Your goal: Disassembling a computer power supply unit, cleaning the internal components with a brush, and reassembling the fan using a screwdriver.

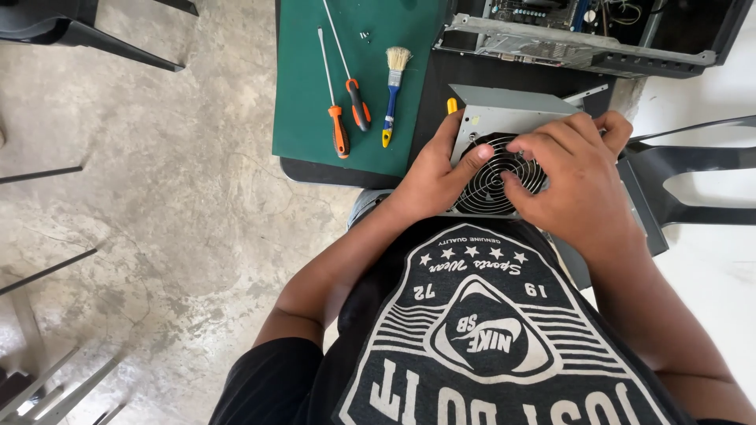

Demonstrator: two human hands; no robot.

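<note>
Grey metal power supply box (504,118) sits at the tabletop (441,79) edge, fan grille up. Left hand (435,177) grips its left side, fingers clamped; right hand (579,185) presses fingers on the grille. Left of the box lie two orange screwdrivers (346,118) and a brush (393,90) on a green mat (303,86).

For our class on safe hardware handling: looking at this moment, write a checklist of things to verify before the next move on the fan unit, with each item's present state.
1. Both hands on the grey metal fan unit: ok; left hand at its left edge, right hand across the fan grille.
2. Fingers outside the grille wires: cannot tell.
3. Two orange-handled screwdrivers lying on the green mat: ok.
4. Brush on the mat, apart from the unit: ok.
5. Small loose screws gathered on the mat: ok.
6. Open computer case free of cables to the unit: cannot tell.
</note>
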